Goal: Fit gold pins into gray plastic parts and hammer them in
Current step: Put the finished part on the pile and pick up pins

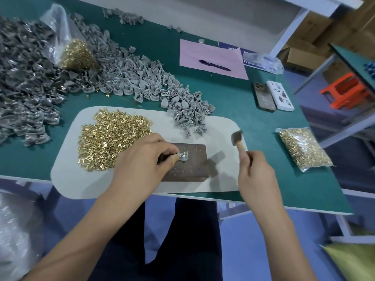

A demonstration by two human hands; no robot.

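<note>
**Pin seated, hammer raised**

Both forearms reach over the table edge. Left hand (146, 157) pinches a gray plastic part (183, 156), gold pin in it, on the dark block (188, 165). Right hand (256, 169) grips the hammer (237, 138), head lifted above the white mat (85, 179).

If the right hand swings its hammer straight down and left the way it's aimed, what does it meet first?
Probably the small gray plastic part with its gold pin, which the left hand pinches on the dark brown block; the right hand holds the wooden-handled hammer raised, depth unclear.
</note>
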